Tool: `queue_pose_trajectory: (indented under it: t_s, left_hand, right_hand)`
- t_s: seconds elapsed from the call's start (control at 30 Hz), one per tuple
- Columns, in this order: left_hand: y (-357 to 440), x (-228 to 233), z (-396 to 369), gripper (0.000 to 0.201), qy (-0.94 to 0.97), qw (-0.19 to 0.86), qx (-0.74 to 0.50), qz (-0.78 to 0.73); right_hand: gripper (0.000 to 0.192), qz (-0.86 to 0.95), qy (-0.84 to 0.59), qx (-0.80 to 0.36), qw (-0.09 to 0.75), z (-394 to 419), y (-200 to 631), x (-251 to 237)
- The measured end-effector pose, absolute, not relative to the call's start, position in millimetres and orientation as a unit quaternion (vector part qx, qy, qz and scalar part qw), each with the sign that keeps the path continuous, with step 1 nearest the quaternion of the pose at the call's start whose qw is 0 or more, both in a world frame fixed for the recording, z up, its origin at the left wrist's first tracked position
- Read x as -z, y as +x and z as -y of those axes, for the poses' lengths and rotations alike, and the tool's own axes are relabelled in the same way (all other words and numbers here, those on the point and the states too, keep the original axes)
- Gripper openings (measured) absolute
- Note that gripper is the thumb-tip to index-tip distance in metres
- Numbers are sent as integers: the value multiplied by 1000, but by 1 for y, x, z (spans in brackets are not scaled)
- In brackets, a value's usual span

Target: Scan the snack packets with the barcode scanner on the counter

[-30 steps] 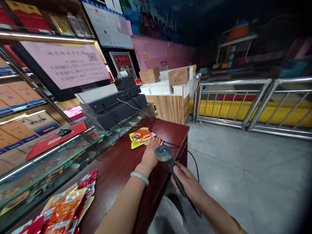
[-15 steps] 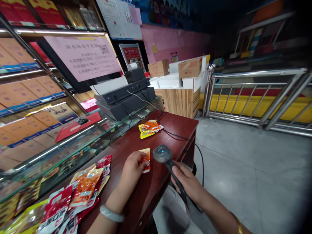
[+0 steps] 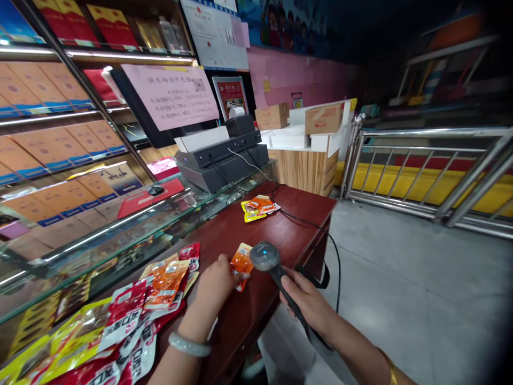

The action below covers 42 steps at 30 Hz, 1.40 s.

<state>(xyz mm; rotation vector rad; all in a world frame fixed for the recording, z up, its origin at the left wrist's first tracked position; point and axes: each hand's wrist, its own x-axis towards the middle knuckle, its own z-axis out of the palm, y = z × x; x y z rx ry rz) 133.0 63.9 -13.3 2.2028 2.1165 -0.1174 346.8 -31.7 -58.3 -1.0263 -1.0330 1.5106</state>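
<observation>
Your dark red wooden counter (image 3: 256,224) runs beside a glass display case (image 3: 100,240), with a metal railing (image 3: 420,166) across the grey floor. Your left hand (image 3: 216,280) pinches an orange snack packet (image 3: 241,263) between closed fingers, just above the counter. Your right hand (image 3: 308,302) is wrapped tight around a barcode scanner (image 3: 265,255), whose head sits just beside the packet. More snack packets (image 3: 120,321) lie heaped near your left wrist, and a small pile (image 3: 258,207) rests farther along.

Left hand (image 3: 214,280) holds orange packet (image 3: 241,260) beside scanner (image 3: 265,256).
</observation>
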Motion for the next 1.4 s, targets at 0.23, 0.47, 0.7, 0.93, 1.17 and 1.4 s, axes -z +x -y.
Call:
queue_pose_trajectory:
  t_s: [0.23,0.47,0.7,0.93,1.17,1.4]
  left_hand:
    - [85,22,-52,30,657,110,-142,-732]
    - [67,34,-47,18,596,134,-341,-715]
    - [64,39,-47,9,608,129,-391,-679]
    - [59,22,-44,15,587,106,-332,-731]
    - [8,-14,-29,59,493,11,-148,-857]
    - [9,-8,-52,70,522,-192,-190,-809]
  right_hand:
    - [83,442,-404,-644,475,35,322,52]
    - [81,473,-338,-674,456,25,282,27]
    - [69,504,-291,-676,452,6,257,15]
    - [68,504,-294,-675,452,0,253,17]
    - [71,507,-313,-672,439,-10,259,24]
    - [63,526,-309,-656,443,-31,281,29]
